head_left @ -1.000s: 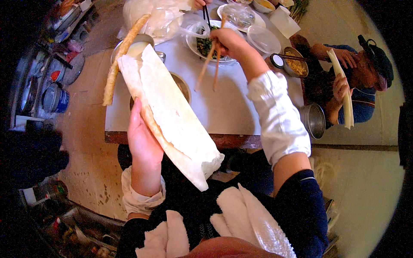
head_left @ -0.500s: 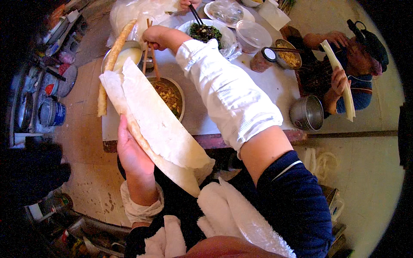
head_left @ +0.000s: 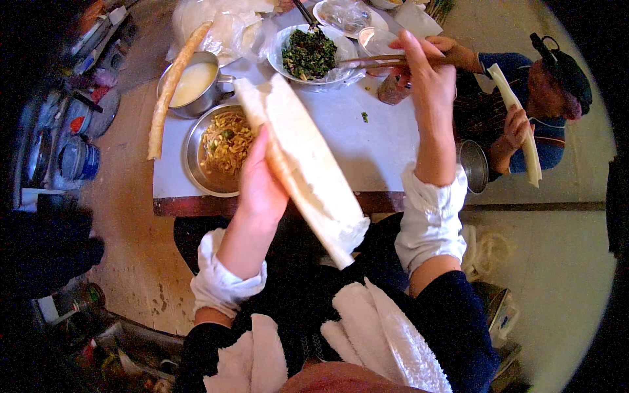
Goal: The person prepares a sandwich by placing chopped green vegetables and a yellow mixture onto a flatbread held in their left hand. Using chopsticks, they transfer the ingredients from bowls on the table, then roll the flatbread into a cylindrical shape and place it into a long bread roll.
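Note:
My left hand (head_left: pixel 259 187) is closed around a pale, thin flatbread (head_left: pixel 318 170), partly folded over along its length. It hangs tilted above the table's front edge, its upper end near a metal bowl (head_left: pixel 191 154) of yellow shredded food. My right hand (head_left: pixel 429 85) grips wooden chopsticks (head_left: pixel 377 63), raised above the table's right side. Their tips point left, at the right edge of a plastic-lined bowl (head_left: pixel 274 60) of chopped dark greens (head_left: pixel 309 54). Whether the tips carry food, I cannot tell.
A long fried dough stick (head_left: pixel 171 98) lies across a metal cup (head_left: pixel 213 92) of pale liquid. Behind are plastic bags (head_left: pixel 209 23). A jar (head_left: pixel 393 90) and a metal pot (head_left: pixel 473 167) stand right. Another person (head_left: pixel 557 131) holds a rolled flatbread (head_left: pixel 521 124).
My right hand with the chopsticks has swung from the yellow food at the left to beyond the greens at the right. My left hand has moved right with the flatbread, uncovering the metal bowl.

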`<state>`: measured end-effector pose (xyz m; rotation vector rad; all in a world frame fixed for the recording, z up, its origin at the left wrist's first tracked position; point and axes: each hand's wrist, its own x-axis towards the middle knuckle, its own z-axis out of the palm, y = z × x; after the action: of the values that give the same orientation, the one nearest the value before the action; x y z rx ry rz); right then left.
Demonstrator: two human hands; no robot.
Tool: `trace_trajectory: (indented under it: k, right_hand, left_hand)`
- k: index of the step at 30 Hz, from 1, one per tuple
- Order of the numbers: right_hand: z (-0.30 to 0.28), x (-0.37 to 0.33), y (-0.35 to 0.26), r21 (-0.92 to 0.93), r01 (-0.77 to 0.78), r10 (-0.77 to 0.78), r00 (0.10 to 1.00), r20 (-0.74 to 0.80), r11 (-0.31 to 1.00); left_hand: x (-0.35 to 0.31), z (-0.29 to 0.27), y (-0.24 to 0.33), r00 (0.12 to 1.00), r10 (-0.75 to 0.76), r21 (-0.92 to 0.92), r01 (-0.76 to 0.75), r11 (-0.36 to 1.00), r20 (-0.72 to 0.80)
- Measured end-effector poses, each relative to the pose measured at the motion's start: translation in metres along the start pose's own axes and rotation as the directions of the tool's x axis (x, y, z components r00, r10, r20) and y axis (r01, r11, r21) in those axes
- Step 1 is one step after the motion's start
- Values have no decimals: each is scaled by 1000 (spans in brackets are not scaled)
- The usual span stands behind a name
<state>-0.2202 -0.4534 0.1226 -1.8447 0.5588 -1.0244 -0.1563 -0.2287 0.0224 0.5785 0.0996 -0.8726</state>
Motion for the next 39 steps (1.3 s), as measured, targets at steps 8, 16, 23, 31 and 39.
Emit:
trace_trajectory:
  k: [8, 16, 23, 31, 39]
  right_hand:
    - [-26, -30, 2, 120, 48, -55, 997, 58, 992]
    - [-23, -33, 19, 230, -28, -4, 990, 138, 973]
    - [-11, -27, 56, 19, -41, 33, 946, 321, 999]
    - [-8, -44, 69, 135, -176, 109, 910, 401, 975]
    - [-10, -27, 66, 197, -167, 110, 957, 269, 966]
  left_hand:
    - [88, 0, -56, 968, 118, -13, -124, 992, -221]
    - [143, -14, -67, 919, 203, 16, -210, 978, -337]
    - [152, 5, -58, 941, 165, 35, -162, 986, -297]
    - [162, -1, -69, 913, 248, 109, -224, 968, -325]
    - [172, -16, -62, 941, 174, 27, -174, 984, -290]
